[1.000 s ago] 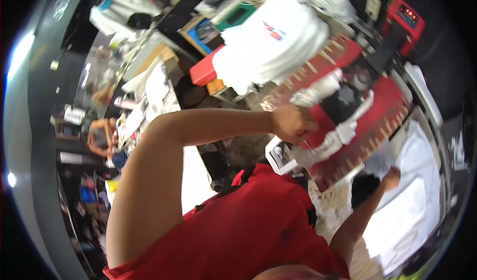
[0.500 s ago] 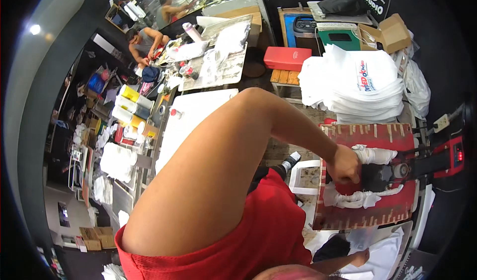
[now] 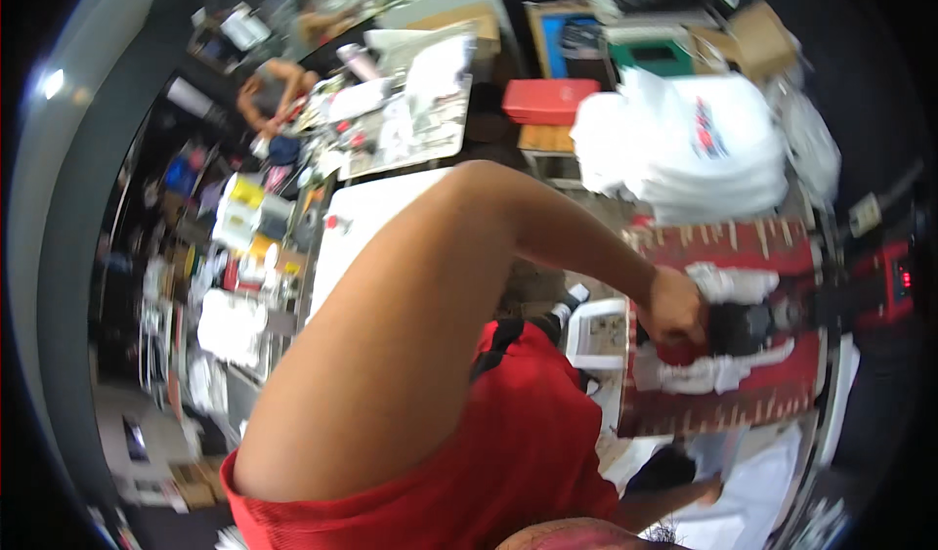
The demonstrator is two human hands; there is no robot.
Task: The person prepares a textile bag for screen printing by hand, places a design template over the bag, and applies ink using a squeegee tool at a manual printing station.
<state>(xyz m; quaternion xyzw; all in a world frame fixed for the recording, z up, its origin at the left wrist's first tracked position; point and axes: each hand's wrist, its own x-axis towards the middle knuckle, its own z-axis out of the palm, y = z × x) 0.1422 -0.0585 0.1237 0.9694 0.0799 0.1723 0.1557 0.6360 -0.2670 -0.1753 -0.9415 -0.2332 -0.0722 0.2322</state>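
Observation:
My left arm stretches across the view, and my left hand (image 3: 674,308) is closed at the near end of the black lever of a heat press. Its grip is mostly hidden by the fingers. Beneath lies the press's red top (image 3: 772,394), edged with tan strips, with white cloth wrapped around two bars (image 3: 738,284) on either side of the lever. Lower down, my right hand (image 3: 708,491) rests at a white cloth (image 3: 767,496); blur hides its fingers. A dark cloth (image 3: 664,472) lies beside its wrist.
A red control box (image 3: 897,278) with a lit display is at the press's far end. Beyond the press stand a stack of white printed fabric (image 3: 694,149), a red box (image 3: 549,101) and an open cardboard box (image 3: 760,42). Another person (image 3: 274,96) works at a cluttered table.
The whole view has shifted slightly and blurred. My left hand stays closed at the press lever; my right hand remains by the white cloth.

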